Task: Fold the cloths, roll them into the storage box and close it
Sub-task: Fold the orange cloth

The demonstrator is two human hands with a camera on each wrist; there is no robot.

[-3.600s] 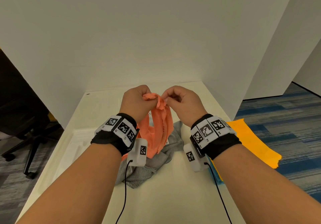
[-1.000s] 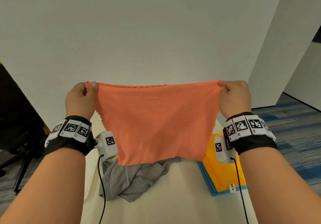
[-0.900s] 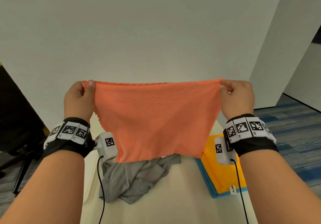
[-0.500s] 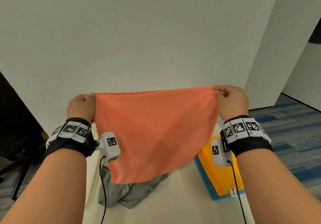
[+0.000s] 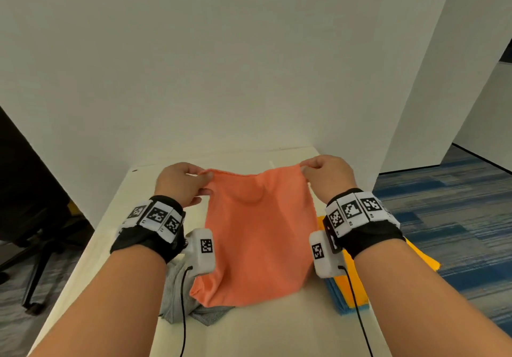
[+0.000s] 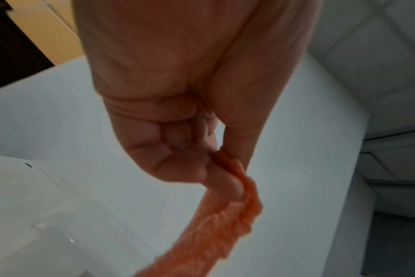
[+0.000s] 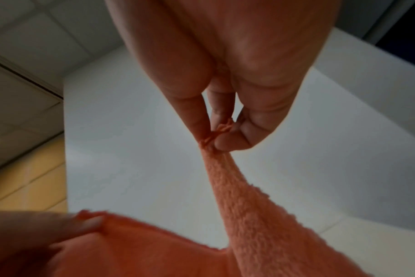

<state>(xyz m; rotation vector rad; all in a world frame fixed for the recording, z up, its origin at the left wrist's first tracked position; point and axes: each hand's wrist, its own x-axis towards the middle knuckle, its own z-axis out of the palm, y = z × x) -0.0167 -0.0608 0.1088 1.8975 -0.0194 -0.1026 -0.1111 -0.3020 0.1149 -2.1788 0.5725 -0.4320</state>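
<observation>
The orange microfiber cloth (image 5: 257, 243) is held up by its two top corners over the white table (image 5: 266, 329), one corner pinched between thumb and fingertips of the left hand (image 5: 180, 182) and the other the same way by the right hand (image 5: 327, 176), its bottom edge draped onto the crumpled grey cloth (image 5: 180, 295). It looks light, floppy and a bit grippy, so corners and hems are probably the spots to be grabbed, since the middle would just sag. Just right of the orange cloth a yellow cloth (image 5: 357, 287) is stacked on a blue one (image 5: 339, 300), and the grey heap underneath could get snagged when it's laid flat.
</observation>
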